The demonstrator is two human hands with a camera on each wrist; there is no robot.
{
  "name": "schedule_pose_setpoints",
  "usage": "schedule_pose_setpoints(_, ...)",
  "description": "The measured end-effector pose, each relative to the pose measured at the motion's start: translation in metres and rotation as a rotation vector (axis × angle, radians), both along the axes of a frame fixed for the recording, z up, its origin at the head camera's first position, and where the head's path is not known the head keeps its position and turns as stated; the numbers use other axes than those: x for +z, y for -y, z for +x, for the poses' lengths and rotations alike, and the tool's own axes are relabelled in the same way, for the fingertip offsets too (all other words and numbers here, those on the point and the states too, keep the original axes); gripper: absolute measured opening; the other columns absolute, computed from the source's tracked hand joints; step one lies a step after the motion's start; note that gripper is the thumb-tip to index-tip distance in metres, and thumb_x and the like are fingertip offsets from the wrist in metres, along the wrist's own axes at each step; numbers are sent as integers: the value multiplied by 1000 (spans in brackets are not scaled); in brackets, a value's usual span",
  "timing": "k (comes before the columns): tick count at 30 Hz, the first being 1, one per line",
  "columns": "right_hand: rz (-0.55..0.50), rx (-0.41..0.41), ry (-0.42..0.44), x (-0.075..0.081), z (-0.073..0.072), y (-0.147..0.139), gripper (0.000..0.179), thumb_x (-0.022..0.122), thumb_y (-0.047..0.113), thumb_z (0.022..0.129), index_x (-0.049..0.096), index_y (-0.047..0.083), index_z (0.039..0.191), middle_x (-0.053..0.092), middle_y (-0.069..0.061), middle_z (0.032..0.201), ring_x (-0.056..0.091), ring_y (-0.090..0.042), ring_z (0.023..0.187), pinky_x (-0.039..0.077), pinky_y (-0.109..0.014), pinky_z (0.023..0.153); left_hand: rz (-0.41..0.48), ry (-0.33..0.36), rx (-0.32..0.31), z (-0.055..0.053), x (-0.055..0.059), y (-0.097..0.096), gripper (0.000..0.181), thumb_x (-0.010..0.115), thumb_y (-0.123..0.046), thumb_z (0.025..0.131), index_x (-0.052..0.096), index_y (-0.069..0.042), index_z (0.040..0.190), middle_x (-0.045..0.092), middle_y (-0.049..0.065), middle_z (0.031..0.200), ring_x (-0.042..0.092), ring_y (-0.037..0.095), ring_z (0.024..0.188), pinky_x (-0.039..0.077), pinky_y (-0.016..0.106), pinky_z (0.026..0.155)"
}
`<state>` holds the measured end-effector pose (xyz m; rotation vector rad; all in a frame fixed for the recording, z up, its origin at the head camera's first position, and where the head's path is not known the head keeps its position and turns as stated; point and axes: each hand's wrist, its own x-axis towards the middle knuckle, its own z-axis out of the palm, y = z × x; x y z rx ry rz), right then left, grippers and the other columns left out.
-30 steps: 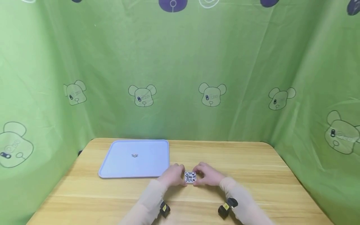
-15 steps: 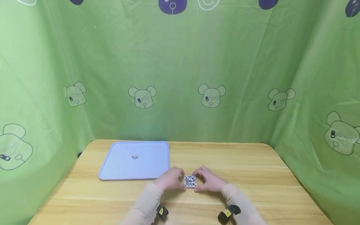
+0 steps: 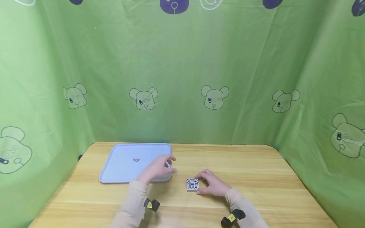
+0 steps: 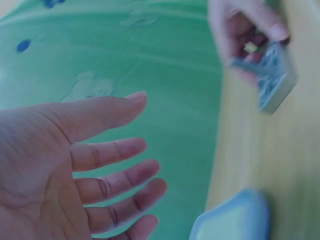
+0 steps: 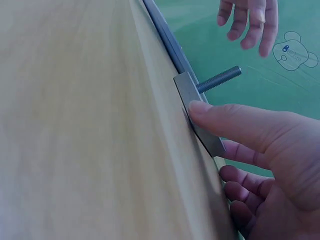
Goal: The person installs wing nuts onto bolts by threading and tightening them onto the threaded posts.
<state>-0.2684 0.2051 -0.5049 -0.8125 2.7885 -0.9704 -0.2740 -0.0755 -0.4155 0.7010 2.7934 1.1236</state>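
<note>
A small square metal plate (image 3: 192,189) with round holes at its corners lies on the wooden table in front of me. From its top a threaded bolt (image 5: 220,79) stands up, plain in the right wrist view. My right hand (image 3: 213,184) grips the plate from the right, thumb at the near side and fingers at the far side. To the left, my left hand (image 3: 156,169) is held over the right edge of the tray, palm facing right. Its fingers (image 4: 120,182) are spread and relaxed with nothing between them.
A pale blue tray (image 3: 119,172) lies at the back left of the wooden table (image 3: 256,190). Several tiny metal pieces (image 3: 136,160) sit together in its middle. Green curtains (image 3: 176,63) with bear prints enclose the table's back and sides.
My left hand has let go of the plate and moved left and away from me, over the tray's edge. The plate came slightly nearer, then stayed with my right hand on it.
</note>
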Motion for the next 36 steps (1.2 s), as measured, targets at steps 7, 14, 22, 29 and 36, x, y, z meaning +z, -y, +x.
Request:
schedule_pose_setpoints(7,-26,-7,1,-2,1,0,60,81,41,73,61,13,122,53,-2,117,50,-25,113,40,-54,102,175,-24,146,-13,12,43,39,71,-24,87,63,-8,121,68,13,109,64,23,97,52,39,87)
schedule_pose_setpoints(14,-43,-8,9,-4,1,-2,59,81,40,73,61,14,122,53,-1,116,49,-24,113,40,-53,102,291,-68,313,-23,10,85,37,69,-23,89,63,-6,121,68,14,111,64,28,102,52,36,85)
schedule_pose_setpoints(22,-43,-1,-4,-4,1,-1,57,81,41,73,62,16,121,53,0,116,49,-22,111,40,-49,102,419,-42,473,-38,-11,112,45,70,-22,89,60,-4,129,61,21,127,58,34,115,46,44,99)
schedule_pose_setpoints(29,-44,-5,-17,-6,-1,-2,58,80,42,73,62,16,121,54,0,117,50,-21,112,40,-52,103,438,27,585,-50,-42,122,50,68,-24,90,56,1,131,50,26,139,48,42,123,38,52,105)
schedule_pose_setpoints(36,-36,-14,-11,-9,-2,-3,58,80,45,72,62,17,121,53,2,117,49,-20,113,41,-50,103,438,179,583,-55,-64,127,51,66,-15,90,51,6,134,45,29,142,40,43,134,29,52,114)
